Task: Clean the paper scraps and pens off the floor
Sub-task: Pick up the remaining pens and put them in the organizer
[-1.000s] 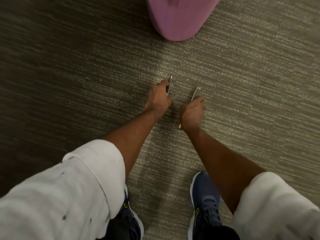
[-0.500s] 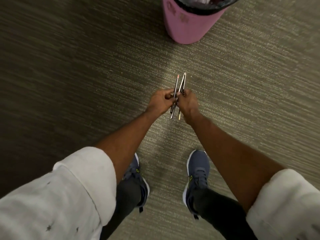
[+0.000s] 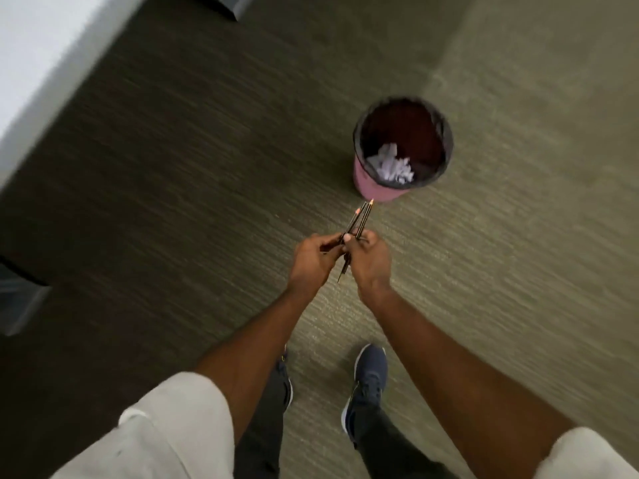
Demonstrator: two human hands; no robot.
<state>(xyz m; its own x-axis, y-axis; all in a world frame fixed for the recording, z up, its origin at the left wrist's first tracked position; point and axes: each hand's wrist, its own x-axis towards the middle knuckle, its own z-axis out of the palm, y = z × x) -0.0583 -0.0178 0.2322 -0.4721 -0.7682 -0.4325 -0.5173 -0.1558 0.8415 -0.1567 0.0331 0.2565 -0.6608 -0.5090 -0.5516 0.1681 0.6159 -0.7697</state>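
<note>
Both hands meet in the middle of the head view, closed together around a small bunch of dark pens (image 3: 361, 219) with pale tips. My left hand (image 3: 313, 261) grips them from the left and my right hand (image 3: 371, 262) from the right. The pen tips point up and away towards a pink waste bin (image 3: 370, 186) with a black liner. White paper scraps (image 3: 392, 165) lie inside the bin. The bin stands on the carpet just beyond the pen tips.
Grey-green carpet (image 3: 518, 236) covers the floor. A white surface with a grey edge (image 3: 41, 63) runs along the top left. Dark furniture (image 3: 20, 292) juts in at the left edge. My two dark blue shoes (image 3: 368, 382) stand below the hands.
I have risen from a crouch; the view has pulled back and the whole bin now shows. The pens, first picked off the carpet one per hand, are now bunched between both hands.
</note>
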